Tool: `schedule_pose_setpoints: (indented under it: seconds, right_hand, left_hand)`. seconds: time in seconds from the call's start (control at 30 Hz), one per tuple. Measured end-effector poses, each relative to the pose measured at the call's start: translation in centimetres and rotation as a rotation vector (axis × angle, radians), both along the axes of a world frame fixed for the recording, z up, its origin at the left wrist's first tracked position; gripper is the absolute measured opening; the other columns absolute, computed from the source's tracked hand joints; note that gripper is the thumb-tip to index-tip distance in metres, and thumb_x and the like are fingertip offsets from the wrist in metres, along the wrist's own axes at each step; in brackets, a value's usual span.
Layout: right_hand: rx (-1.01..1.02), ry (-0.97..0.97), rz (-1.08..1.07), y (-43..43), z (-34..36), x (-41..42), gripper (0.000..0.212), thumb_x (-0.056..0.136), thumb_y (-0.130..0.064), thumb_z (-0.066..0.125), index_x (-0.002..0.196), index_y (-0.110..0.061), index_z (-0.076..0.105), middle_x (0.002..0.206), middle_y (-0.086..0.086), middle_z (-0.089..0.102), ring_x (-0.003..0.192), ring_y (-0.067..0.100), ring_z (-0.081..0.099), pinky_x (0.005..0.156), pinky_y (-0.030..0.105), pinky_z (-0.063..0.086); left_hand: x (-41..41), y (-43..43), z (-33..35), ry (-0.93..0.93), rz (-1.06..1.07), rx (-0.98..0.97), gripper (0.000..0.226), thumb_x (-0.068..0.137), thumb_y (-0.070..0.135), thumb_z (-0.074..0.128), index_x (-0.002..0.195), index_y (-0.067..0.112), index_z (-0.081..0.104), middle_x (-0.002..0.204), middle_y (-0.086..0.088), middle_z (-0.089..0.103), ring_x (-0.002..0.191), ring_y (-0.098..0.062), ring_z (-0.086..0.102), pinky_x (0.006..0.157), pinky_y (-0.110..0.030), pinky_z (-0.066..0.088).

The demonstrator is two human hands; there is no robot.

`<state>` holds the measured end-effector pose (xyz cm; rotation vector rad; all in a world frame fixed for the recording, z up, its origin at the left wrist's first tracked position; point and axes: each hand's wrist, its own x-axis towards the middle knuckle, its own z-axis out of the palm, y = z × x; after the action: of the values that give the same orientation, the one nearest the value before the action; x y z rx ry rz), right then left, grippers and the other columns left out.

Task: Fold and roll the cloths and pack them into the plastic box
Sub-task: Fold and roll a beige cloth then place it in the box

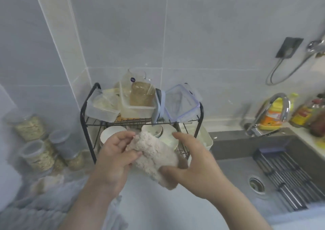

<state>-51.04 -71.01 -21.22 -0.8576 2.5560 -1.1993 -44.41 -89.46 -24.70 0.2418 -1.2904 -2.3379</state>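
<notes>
You get soft, even, cool light across the grey tiled wall (202, 27), with no hard shadows anywhere. Glare sits only on the chrome faucet (279, 104). The wide lens bends the wall's tile lines toward the edges. Your view is soft overall: the jars (35, 141) at left are smeared, and both hands and the fluffy cloth (154, 155) show slight motion blur.
</notes>
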Motion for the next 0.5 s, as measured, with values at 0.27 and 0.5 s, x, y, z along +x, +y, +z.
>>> schedule_pose_setpoints:
  seconds: [0.27,0.5]
  right_hand:
    - [-0.139,-0.013,-0.183,5.8,5.6,2.3,0.026,0.069,-0.024,0.075,0.087,-0.038,0.062,0.081,-0.019,0.066,0.071,-0.002,0.062,0.058,0.012,0.047]
    - [-0.194,0.016,-0.562,18.4,5.9,3.6,0.034,0.066,-0.027,0.075,0.096,-0.036,0.063,0.091,-0.019,0.068,0.083,-0.004,0.063,0.072,0.018,0.053]
  left_hand:
    - [-2.3,6.5,5.1,0.081,-0.380,0.010,0.079,0.024,0.023,0.096,0.098,0.018,0.070,0.098,-0.007,0.070,0.086,-0.018,0.068,0.066,-0.028,0.057]
    - [-6.7,20.7,5.1,-0.009,-0.711,0.083,0.080,0.009,0.024,0.097,0.085,0.007,0.075,0.091,-0.021,0.071,0.077,-0.030,0.070,0.059,-0.033,0.058]
